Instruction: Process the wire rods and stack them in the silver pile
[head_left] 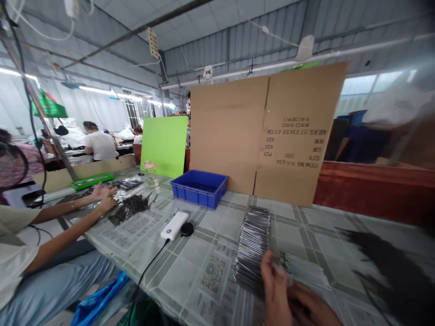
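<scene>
My left hand (276, 290) is at the bottom of the view, its fingers bent and close together, just right of a long row of thin, shiny metal rods (252, 244) packed side by side on the table. My right hand (311, 303) meets it from the right with curled fingers. Whatever sits between the two hands is hidden by the fingers and too small to name. Behind my hands lies a flat pile of clear plastic sleeves (306, 270).
A blue plastic bin (195, 199) stands before a tall cardboard sheet (231, 131). White power bank (175, 225), cable and black disc (187, 229) lie left of the rods. Dark strands (390, 267) lie at right. A co-worker's hands (105, 197) handle dark pieces at left.
</scene>
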A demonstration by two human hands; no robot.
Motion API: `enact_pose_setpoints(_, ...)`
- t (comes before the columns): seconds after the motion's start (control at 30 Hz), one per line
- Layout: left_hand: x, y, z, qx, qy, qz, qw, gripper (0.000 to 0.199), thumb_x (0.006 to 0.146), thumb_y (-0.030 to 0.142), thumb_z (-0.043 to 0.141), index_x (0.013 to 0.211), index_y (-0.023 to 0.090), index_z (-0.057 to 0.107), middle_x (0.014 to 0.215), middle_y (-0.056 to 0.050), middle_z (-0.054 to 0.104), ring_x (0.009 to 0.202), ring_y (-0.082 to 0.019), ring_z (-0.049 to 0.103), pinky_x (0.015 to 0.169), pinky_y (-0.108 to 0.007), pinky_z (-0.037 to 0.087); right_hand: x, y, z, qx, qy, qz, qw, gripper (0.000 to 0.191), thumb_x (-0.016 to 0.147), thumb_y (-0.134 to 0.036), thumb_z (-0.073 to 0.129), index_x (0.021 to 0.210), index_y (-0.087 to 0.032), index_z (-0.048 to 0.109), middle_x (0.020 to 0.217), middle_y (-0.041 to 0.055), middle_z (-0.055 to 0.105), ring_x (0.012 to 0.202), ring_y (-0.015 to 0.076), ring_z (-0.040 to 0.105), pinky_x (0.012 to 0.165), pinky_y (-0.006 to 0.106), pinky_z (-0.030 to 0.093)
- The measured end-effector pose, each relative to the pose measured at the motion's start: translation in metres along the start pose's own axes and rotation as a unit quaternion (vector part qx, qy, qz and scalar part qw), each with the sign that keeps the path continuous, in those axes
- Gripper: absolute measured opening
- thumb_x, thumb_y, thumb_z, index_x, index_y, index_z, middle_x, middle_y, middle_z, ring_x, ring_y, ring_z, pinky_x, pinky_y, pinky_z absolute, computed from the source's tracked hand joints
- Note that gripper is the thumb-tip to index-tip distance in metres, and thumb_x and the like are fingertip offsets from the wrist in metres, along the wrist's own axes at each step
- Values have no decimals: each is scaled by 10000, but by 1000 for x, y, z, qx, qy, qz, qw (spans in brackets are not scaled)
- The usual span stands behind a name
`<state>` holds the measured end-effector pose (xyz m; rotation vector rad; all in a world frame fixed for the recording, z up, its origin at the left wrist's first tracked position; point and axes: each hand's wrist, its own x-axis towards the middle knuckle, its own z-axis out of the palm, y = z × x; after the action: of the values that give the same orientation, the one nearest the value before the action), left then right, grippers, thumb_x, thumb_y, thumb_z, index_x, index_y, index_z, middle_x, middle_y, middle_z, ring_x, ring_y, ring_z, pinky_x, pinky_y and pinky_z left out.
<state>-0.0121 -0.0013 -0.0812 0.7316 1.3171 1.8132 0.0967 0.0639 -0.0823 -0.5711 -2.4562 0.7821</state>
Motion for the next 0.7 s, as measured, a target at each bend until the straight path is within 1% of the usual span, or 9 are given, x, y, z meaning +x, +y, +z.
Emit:
enact_pose_setpoints(0.1, 17, 11, -27, 50, 32, 84, 995, 703, 948, 566, 339, 1529, 183, 240, 1635, -55, 178, 1512, -217, 114, 1238, -338, 135, 30, -14, 9, -2, 45, 9, 999, 271, 928, -383, 504, 936, -224, 723, 921, 69, 713, 867, 197, 673, 807, 295, 557)
enact_pose_setpoints(0.17, 29, 15, -48, 113, 72, 137, 981, 688, 954, 567, 336, 1518, 179, 274, 1638, -60, 165, 1515, -214, 92, 1244, -351, 87, 52, -22, 19, -26, 73, 6, 997, 281, 939, -384, 489, 954, -216, 713, 940, 75, 707, 893, 204, 666, 836, 322, 545)
enact_pose_setpoints(0.2, 36, 14, -58, 142, 90, 149, 974, 690, 949, 571, 349, 1511, 173, 295, 1637, -65, 167, 1516, -215, 78, 1245, -358, 58, 63, -24, 25, -45, 79, 3, 996, 286, 947, -370, 473, 966, -212, 710, 943, 78, 704, 895, 206, 663, 839, 333, 538)
enact_pose_setpoints(0.27, 48, 9, -75, 181, 109, 141, 967, 717, 939, 578, 376, 1506, 145, 310, 1637, -79, 158, 1519, -217, 47, 1243, -359, 15, 83, -25, 40, -95, 83, -3, 992, 300, 958, -335, 439, 983, -208, 709, 947, 83, 701, 891, 214, 658, 834, 352, 524)
enact_pose_setpoints(0.33, 58, 0, -86, 195, 98, 101, 971, 777, 922, 589, 403, 1509, 92, 294, 1633, -117, 140, 1518, -230, 45, 1242, -357, 16, 96, -18, 58, -152, 77, -4, 985, 295, 943, -307, 441, 983, -209, 716, 968, 82, 705, 897, 227, 659, 823, 362, 516)
enact_pose_setpoints(0.43, 65, -12, -94, 202, 54, 55, 976, 828, 904, 603, 422, 1508, 52, 289, 1614, -157, 172, 1510, -250, 117, 1242, -363, 72, 105, 2, 85, -223, 92, 15, 970, 305, 905, -234, 431, 965, -198, 727, 1046, 91, 718, 966, 250, 658, 835, 373, 514)
enact_pose_setpoints(0.53, 66, -18, -94, 216, 30, 56, 974, 788, 917, 588, 406, 1508, 77, 309, 1598, -139, 236, 1497, -240, 187, 1238, -359, 117, 103, 21, 101, -254, 113, 17, 961, 369, 896, -176, 378, 994, -193, 733, 1108, 102, 714, 1020, 258, 652, 866, 390, 513)
enact_pose_setpoints(0.63, 67, -22, -92, 219, 42, 59, 973, 763, 927, 585, 386, 1503, 87, 327, 1591, -129, 264, 1491, -238, 212, 1234, -358, 141, 95, 34, 102, -257, 110, -1, 960, 395, 901, -209, 374, 1096, -234, 718, 1175, 82, 694, 1051, 268, 649, 878, 425, 522)
enact_pose_setpoints(0.7, 69, -25, -92, 209, 53, 59, 975, 773, 921, 599, 395, 1498, 87, 340, 1586, -130, 280, 1487, -244, 223, 1231, -353, 159, 85, 41, 98, -253, 133, -15, 958, 412, 894, -268, 415, 1223, -254, 662, 1282, 81, 643, 1131, 288, 620, 944, 473, 503)
